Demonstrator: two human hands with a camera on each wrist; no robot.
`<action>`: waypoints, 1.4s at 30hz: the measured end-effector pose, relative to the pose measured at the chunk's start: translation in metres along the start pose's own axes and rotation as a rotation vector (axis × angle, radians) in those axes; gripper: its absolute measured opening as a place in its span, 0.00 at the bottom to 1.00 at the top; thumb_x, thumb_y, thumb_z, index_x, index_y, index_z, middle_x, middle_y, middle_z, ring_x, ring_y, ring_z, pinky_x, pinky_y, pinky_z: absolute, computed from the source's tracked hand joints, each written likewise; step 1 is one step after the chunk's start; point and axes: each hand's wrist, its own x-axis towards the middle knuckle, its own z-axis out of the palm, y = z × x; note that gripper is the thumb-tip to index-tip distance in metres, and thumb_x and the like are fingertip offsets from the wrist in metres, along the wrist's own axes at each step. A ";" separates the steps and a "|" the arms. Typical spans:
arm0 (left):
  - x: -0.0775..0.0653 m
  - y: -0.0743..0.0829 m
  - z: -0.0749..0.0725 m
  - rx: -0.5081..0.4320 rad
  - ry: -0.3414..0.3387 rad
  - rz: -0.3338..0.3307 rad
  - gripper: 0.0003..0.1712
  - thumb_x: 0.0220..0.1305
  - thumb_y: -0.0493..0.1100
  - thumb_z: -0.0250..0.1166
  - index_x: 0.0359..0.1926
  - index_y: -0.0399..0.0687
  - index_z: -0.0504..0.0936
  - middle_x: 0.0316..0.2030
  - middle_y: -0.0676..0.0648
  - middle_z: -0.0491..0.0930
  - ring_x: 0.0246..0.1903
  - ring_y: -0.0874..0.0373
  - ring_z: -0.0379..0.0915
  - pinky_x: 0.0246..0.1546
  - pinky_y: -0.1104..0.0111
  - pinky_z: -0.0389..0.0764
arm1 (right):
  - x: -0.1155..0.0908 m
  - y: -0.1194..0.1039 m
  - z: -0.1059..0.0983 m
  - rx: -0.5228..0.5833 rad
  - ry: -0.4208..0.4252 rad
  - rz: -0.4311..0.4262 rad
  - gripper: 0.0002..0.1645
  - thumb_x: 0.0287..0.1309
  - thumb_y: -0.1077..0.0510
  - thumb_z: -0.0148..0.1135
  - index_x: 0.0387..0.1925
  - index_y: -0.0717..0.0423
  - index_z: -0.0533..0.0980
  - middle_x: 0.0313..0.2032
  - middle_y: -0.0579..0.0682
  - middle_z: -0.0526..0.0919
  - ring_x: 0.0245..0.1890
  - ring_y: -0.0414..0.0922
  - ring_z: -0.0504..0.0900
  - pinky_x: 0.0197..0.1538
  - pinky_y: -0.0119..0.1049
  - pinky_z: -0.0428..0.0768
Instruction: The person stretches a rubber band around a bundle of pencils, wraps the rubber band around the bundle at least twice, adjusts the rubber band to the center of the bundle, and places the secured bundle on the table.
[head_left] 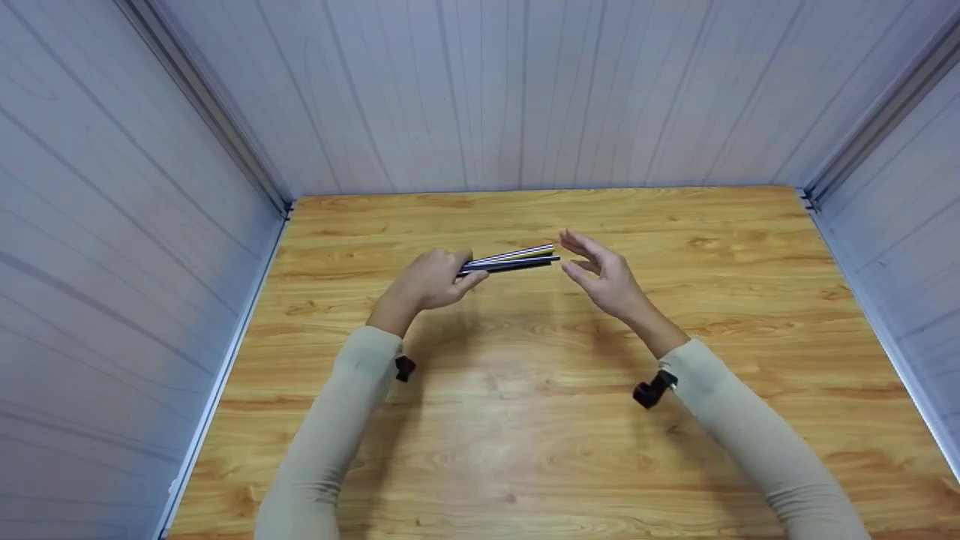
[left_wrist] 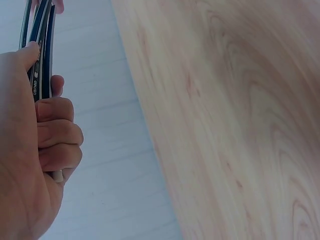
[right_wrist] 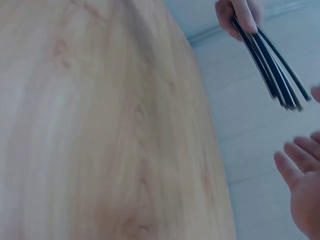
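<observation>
Here's your bundle of what look like pencils [head_left: 525,262], up above the table [head_left: 510,450], a little toward its far side, running left to right with the free ends fanning slightly. Your left hand [head_left: 433,279] has the left end, fingers curled firmly round it, thumb along the near side. And over on the right, your right hand [head_left: 611,281] holds nothing, fingers and thumb parted in a wide gap facing left, straight at those free ends! They're just beside your fingertips; whether one grazes a pencil, you can't quite tell from this blurry right-wrist view.
</observation>
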 end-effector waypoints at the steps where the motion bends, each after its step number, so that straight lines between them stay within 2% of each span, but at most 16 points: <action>1: 0.000 0.000 -0.001 -0.004 -0.004 -0.007 0.33 0.89 0.62 0.54 0.57 0.35 0.84 0.31 0.39 0.83 0.30 0.52 0.73 0.45 0.48 0.85 | -0.002 -0.001 0.002 0.056 0.013 0.017 0.38 0.83 0.67 0.58 0.85 0.72 0.58 0.84 0.69 0.67 0.86 0.65 0.67 0.81 0.46 0.76; 3: -0.001 0.001 -0.002 -0.008 -0.008 -0.014 0.33 0.89 0.63 0.53 0.58 0.34 0.84 0.33 0.38 0.85 0.30 0.52 0.74 0.47 0.47 0.86 | -0.007 -0.004 0.008 0.168 0.029 0.044 0.39 0.84 0.70 0.53 0.87 0.74 0.53 0.87 0.69 0.59 0.89 0.65 0.59 0.84 0.45 0.70; 6: 0.000 0.002 -0.004 -0.002 -0.008 -0.012 0.33 0.89 0.63 0.53 0.55 0.35 0.84 0.31 0.41 0.81 0.30 0.52 0.72 0.44 0.49 0.84 | -0.014 -0.009 0.016 0.292 0.035 0.058 0.42 0.83 0.72 0.49 0.88 0.74 0.45 0.90 0.69 0.49 0.92 0.65 0.49 0.88 0.52 0.59; 8: 0.001 0.003 -0.005 0.006 -0.002 -0.009 0.32 0.89 0.63 0.54 0.52 0.36 0.83 0.28 0.46 0.75 0.29 0.53 0.69 0.41 0.52 0.80 | -0.017 -0.012 0.021 0.345 0.018 0.057 0.43 0.83 0.72 0.47 0.88 0.74 0.41 0.90 0.69 0.43 0.93 0.65 0.43 0.90 0.56 0.52; 11: 0.002 0.005 -0.006 0.017 -0.007 -0.009 0.31 0.89 0.63 0.54 0.49 0.37 0.82 0.25 0.51 0.67 0.27 0.55 0.65 0.37 0.57 0.73 | -0.021 -0.015 0.027 0.372 -0.022 0.061 0.45 0.83 0.71 0.46 0.88 0.73 0.37 0.91 0.67 0.37 0.93 0.64 0.36 0.91 0.56 0.45; 16: 0.003 0.012 -0.004 0.011 -0.028 -0.011 0.33 0.88 0.65 0.54 0.53 0.38 0.83 0.24 0.52 0.66 0.26 0.57 0.63 0.36 0.61 0.70 | -0.023 -0.015 0.036 0.384 -0.037 0.124 0.47 0.84 0.71 0.47 0.88 0.71 0.33 0.91 0.66 0.34 0.93 0.63 0.37 0.90 0.54 0.47; 18: 0.003 0.015 -0.002 0.014 -0.017 -0.001 0.32 0.85 0.65 0.58 0.54 0.38 0.84 0.25 0.51 0.70 0.26 0.57 0.64 0.36 0.61 0.72 | -0.022 -0.014 0.039 0.400 -0.025 0.159 0.48 0.83 0.72 0.47 0.88 0.72 0.32 0.91 0.68 0.36 0.93 0.64 0.40 0.89 0.51 0.53; 22: 0.005 0.019 0.002 0.059 0.019 0.047 0.27 0.81 0.61 0.67 0.51 0.38 0.84 0.29 0.44 0.83 0.26 0.57 0.69 0.34 0.59 0.78 | -0.022 -0.012 0.043 0.426 -0.013 0.212 0.49 0.81 0.74 0.47 0.88 0.74 0.32 0.90 0.71 0.42 0.92 0.66 0.46 0.84 0.35 0.66; 23: 0.005 0.019 0.003 0.073 0.020 0.058 0.25 0.81 0.59 0.68 0.51 0.38 0.84 0.31 0.43 0.85 0.26 0.57 0.70 0.33 0.59 0.78 | -0.022 -0.012 0.043 0.428 -0.010 0.219 0.49 0.81 0.74 0.48 0.88 0.74 0.33 0.90 0.72 0.44 0.91 0.67 0.47 0.83 0.34 0.67; 25: 0.005 0.019 0.005 0.102 0.013 0.075 0.23 0.83 0.57 0.67 0.50 0.39 0.82 0.31 0.42 0.86 0.26 0.56 0.70 0.33 0.59 0.77 | -0.024 -0.012 0.044 0.444 -0.006 0.220 0.49 0.80 0.74 0.48 0.88 0.75 0.33 0.89 0.74 0.44 0.91 0.67 0.47 0.83 0.35 0.66; 30: 0.004 0.016 0.005 0.098 -0.005 0.072 0.21 0.86 0.56 0.62 0.48 0.41 0.81 0.28 0.48 0.76 0.27 0.56 0.67 0.32 0.59 0.73 | -0.025 -0.015 0.043 0.475 -0.020 0.154 0.52 0.79 0.75 0.48 0.87 0.74 0.29 0.90 0.73 0.36 0.92 0.68 0.39 0.88 0.51 0.53; 37: 0.002 0.015 0.001 0.071 -0.003 0.052 0.22 0.86 0.57 0.62 0.46 0.42 0.81 0.28 0.48 0.78 0.26 0.57 0.67 0.32 0.62 0.72 | -0.028 -0.017 0.041 0.449 -0.033 0.050 0.50 0.78 0.77 0.48 0.88 0.74 0.32 0.90 0.71 0.34 0.92 0.67 0.35 0.87 0.48 0.51; 42: 0.002 0.017 0.005 0.069 0.045 0.039 0.24 0.84 0.60 0.64 0.43 0.42 0.82 0.24 0.53 0.69 0.23 0.60 0.61 0.30 0.64 0.65 | -0.029 -0.015 0.046 0.449 -0.058 0.050 0.50 0.79 0.77 0.48 0.88 0.74 0.32 0.90 0.71 0.32 0.92 0.67 0.33 0.89 0.51 0.49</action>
